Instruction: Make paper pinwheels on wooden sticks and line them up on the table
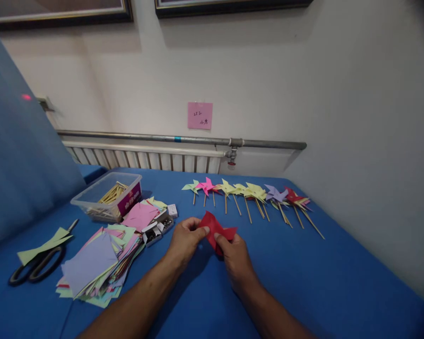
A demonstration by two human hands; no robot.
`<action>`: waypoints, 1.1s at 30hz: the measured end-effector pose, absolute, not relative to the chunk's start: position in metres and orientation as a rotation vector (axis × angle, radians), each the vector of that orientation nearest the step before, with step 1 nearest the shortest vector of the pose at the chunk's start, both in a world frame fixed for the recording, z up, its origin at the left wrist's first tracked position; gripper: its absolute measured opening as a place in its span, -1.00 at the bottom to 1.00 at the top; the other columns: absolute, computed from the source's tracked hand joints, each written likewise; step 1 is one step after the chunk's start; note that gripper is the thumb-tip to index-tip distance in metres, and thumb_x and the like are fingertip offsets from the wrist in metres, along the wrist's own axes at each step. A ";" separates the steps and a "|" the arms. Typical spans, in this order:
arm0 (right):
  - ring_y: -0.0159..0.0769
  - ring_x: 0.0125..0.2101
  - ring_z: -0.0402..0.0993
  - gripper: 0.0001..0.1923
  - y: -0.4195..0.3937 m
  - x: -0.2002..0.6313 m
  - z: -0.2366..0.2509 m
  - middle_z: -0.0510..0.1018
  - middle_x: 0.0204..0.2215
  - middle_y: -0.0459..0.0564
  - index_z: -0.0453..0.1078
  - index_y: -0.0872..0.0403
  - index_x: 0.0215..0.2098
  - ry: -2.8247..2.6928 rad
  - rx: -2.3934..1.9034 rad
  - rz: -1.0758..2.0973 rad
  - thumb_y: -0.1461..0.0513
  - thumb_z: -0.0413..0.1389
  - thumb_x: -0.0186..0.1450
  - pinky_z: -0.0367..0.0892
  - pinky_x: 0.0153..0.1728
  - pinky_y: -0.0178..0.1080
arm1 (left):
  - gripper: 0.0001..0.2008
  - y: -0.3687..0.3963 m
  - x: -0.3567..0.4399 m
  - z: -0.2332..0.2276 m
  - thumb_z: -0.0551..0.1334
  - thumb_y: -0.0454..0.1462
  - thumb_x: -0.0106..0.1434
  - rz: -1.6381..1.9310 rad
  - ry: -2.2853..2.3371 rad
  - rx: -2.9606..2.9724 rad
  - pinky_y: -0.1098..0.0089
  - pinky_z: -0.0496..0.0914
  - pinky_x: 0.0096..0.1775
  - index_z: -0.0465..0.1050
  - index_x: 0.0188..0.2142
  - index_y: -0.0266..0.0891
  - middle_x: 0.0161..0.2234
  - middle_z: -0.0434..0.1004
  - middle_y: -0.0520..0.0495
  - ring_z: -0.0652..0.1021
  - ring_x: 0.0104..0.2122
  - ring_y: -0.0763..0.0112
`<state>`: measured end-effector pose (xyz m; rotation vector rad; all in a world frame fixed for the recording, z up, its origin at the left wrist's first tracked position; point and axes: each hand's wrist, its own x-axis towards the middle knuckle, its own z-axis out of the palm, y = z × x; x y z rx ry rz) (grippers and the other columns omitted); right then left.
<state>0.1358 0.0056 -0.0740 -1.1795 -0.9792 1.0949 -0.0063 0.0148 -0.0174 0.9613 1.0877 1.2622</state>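
Observation:
A sheet of red paper (212,226), partly folded into a pinwheel shape, is held up above the blue table between both hands. My left hand (186,239) pinches its left side between thumb and fingers. On the lower right, my right hand (236,256) grips the same paper, its thumb pressed on the front. The fingertips behind the paper are hidden. Just left of my left hand lie small open boxes (158,230) of metal pins and a pile of coloured paper squares (90,266).
Finished pinwheels (256,192) on sticks lie in a row at the back right. A clear plastic box (108,197) of sticks stands back left. Black-handled scissors (47,263) lie at far left under a green paper scrap (44,245). A radiator (144,157) and pipe run behind.

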 end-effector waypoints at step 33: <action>-0.26 -0.50 0.41 -0.72 0.001 0.134 -0.065 0.62 -0.50 -0.08 0.58 0.05 -0.36 -0.905 -1.180 1.253 0.04 0.36 0.07 0.33 -0.42 -0.25 | -0.71 0.019 -0.014 -0.018 0.48 -0.15 -0.16 1.189 1.115 1.058 0.47 0.22 -0.47 0.53 -0.50 -0.26 -0.58 0.49 0.06 0.36 -0.59 0.53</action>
